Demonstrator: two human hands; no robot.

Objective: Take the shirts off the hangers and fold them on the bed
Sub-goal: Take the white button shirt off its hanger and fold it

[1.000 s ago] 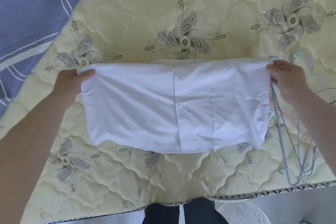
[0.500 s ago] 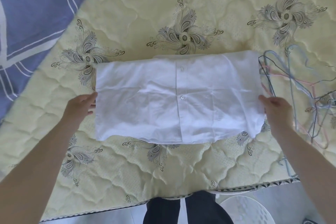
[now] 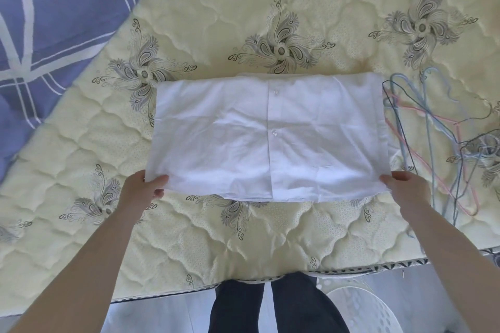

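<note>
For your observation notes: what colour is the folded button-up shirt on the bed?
The folded button-up shirt is plain white; head view.

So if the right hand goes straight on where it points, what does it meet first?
The folded white shirt: the right hand grips its near corner; the hangers lie off to the side.

Home bedroom: quilted mattress [image 3: 243, 21] (bare), blue striped bedding [image 3: 54, 8], wire hangers [image 3: 433, 143]

Left hand [image 3: 140, 193], right hand [image 3: 405, 192] ungloved; forearms [image 3: 89, 259] bare; dark navy trousers [image 3: 295, 305].
</note>
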